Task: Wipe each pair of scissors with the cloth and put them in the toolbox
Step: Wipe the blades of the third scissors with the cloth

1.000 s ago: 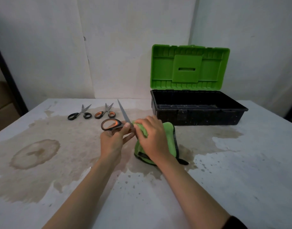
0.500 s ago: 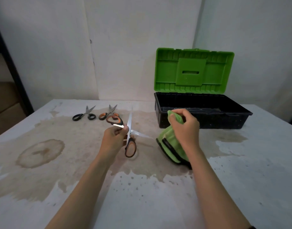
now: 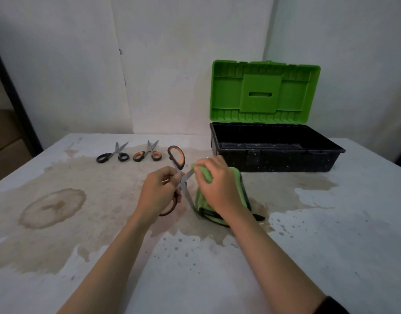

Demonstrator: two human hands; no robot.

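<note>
Large scissors held over middle of table, in front of toolbox. Grey steel blades spread in X; looped black handles, orange lining. Left hand grips them near pivot, fingers curled. Right hand pinches soft green cloth, black-edged, round one blade. Toolbox black plastic, open; ribbed green lid upright.

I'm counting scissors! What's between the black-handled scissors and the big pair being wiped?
Head view: a small orange-handled pair lies between the black-handled scissors and the big pair in the left hand.
</note>
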